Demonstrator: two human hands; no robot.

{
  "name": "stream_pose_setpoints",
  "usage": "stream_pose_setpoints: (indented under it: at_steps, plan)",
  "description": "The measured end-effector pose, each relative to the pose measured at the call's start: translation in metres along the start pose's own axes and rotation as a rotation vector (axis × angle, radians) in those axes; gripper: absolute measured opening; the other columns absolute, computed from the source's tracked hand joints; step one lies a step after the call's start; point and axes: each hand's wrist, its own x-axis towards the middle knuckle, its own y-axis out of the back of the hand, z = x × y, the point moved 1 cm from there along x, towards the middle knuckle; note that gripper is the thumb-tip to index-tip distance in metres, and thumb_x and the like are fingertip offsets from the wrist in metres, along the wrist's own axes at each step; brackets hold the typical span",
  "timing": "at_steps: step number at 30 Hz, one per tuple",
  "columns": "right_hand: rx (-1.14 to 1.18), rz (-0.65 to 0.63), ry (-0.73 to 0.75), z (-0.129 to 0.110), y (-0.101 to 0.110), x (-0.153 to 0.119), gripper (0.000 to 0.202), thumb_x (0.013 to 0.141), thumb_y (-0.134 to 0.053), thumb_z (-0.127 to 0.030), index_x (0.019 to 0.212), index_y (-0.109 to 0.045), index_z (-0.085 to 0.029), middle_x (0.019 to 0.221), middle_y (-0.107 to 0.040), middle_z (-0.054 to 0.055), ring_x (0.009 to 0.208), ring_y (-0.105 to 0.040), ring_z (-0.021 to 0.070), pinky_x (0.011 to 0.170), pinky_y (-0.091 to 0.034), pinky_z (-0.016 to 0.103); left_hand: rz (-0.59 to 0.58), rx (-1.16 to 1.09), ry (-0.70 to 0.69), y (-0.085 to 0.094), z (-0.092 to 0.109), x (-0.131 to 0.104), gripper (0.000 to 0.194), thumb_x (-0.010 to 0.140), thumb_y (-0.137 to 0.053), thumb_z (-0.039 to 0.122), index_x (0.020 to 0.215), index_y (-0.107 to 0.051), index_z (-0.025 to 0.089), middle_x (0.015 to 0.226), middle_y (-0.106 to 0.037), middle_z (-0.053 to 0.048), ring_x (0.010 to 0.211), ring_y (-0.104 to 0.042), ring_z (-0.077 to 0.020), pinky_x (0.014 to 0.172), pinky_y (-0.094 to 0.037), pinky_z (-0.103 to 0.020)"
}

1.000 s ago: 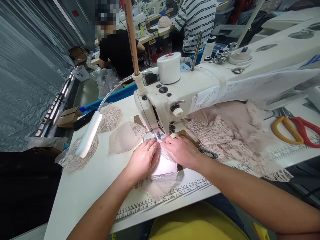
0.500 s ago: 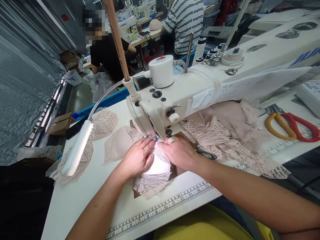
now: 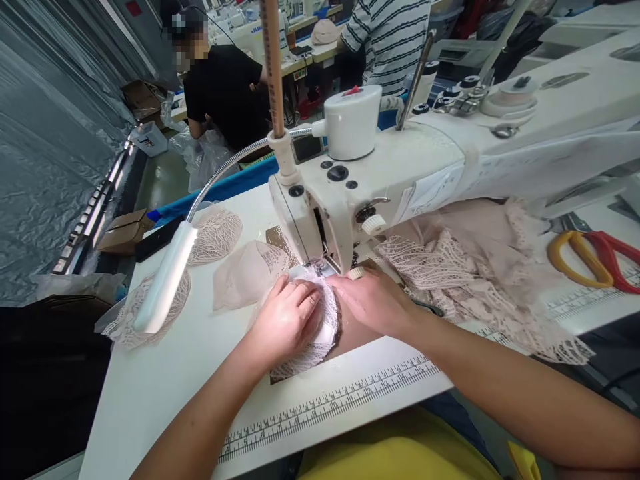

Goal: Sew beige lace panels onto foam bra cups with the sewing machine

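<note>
Under the needle area of a white sewing machine point(image 3: 430, 157) lies a pale pink lace cup piece point(image 3: 329, 328), its curved edge lit brightly. My left hand point(image 3: 287, 313) rests on top of it with bent fingers pressed together, gripping the fabric left of the presser foot point(image 3: 316, 268). On the other side, my right hand point(image 3: 375, 299) pinches the lace edge close to the foot, thumb pointing left. Whatever sits under its curled fingers is hidden. Just left of the machine head is a sheer beige cup piece point(image 3: 243, 277) with lace at one corner.
Two more lace cups point(image 3: 217, 235) point(image 3: 170, 310) lie at left near a lamp point(image 3: 167, 280). Right of the machine sit heaped lace fabric point(image 3: 465, 260) and scissors with yellow and red handles point(image 3: 583, 260). A printed ruler point(image 3: 335, 403) runs along the front edge. Two people work behind.
The lace piece has turned under the foot, its edge now curving beside my left hand. My left fingers have drawn back and bent more. The camera view has shifted slightly.
</note>
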Motion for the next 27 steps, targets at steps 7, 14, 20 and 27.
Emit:
stream_pose_setpoints:
  at_steps: [7, 14, 20, 27]
  plan:
    - [-0.013, -0.036, 0.122, -0.004, 0.000, -0.001, 0.024, 0.087, -0.046, -0.013, 0.088, -0.069, -0.019, 0.072, -0.058, 0.002, 0.065, -0.043, 0.0138, 0.059, -0.023, 0.029, 0.024, -0.029, 0.002, -0.009, -0.003, -0.001, 0.028, 0.090, -0.045, 0.024, 0.112, -0.059, 0.014, 0.107, -0.065, -0.013, 0.099, -0.059, -0.0252, 0.103, -0.033, -0.053]
    - [-0.039, -0.050, 0.095, -0.007, 0.001, 0.000, 0.027, 0.088, -0.042, -0.011, 0.093, -0.068, -0.019, 0.074, -0.059, 0.002, 0.065, -0.044, 0.0136, 0.058, -0.023, 0.030, 0.045, -0.059, -0.006, -0.010, -0.012, -0.004, 0.030, 0.088, -0.047, 0.023, 0.115, -0.058, 0.016, 0.110, -0.064, -0.013, 0.103, -0.059, -0.0255, 0.104, -0.032, -0.053]
    - [-0.059, -0.040, 0.069, -0.007, -0.002, 0.003, 0.032, 0.087, -0.043, -0.012, 0.106, -0.066, -0.021, 0.079, -0.063, 0.004, 0.068, -0.048, 0.0155, 0.057, -0.026, 0.029, 0.033, -0.003, 0.004, -0.009, -0.018, -0.001, 0.031, 0.089, -0.045, 0.021, 0.115, -0.059, 0.014, 0.112, -0.063, -0.014, 0.104, -0.059, -0.0262, 0.105, -0.031, -0.053]
    - [-0.043, 0.041, 0.007, -0.006, -0.001, 0.004, 0.031, 0.085, -0.044, -0.009, 0.099, -0.069, -0.018, 0.077, -0.063, 0.006, 0.069, -0.051, 0.0158, 0.062, -0.033, 0.028, 0.025, 0.017, -0.040, -0.014, -0.011, 0.001, 0.036, 0.087, -0.042, 0.014, 0.120, -0.057, 0.013, 0.119, -0.061, -0.016, 0.108, -0.056, -0.0284, 0.104, -0.032, -0.056]
